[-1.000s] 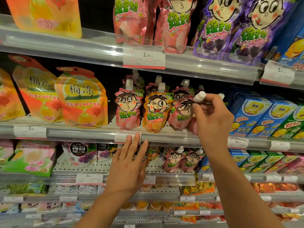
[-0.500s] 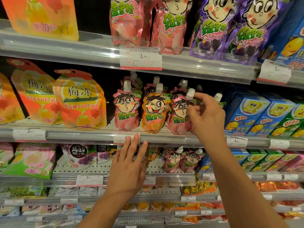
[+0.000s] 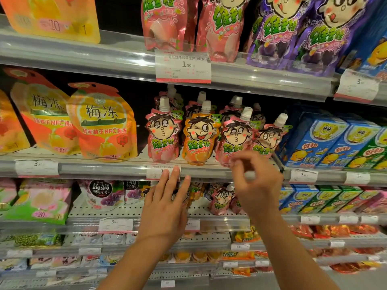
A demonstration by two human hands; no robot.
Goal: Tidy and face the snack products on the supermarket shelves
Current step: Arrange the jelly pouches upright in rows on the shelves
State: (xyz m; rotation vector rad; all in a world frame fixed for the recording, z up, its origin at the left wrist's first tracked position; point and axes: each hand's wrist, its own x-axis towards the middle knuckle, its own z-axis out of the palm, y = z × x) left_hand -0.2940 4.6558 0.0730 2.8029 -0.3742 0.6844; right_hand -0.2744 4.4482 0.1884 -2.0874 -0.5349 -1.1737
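Right hand blurred, fingers curled in front of the shelf rail, can't tell if it holds anything, left hand flat with fingertips on the rail, spouted jelly pouches standing just above; likely light, floppy, slick film, so take the rigid cap.

Glossy foil-like spout pouches, white plastic caps, perforated metal shelf, paper price tag

Both forearms are bare to each hand, left hand and right hand; no sleeves.
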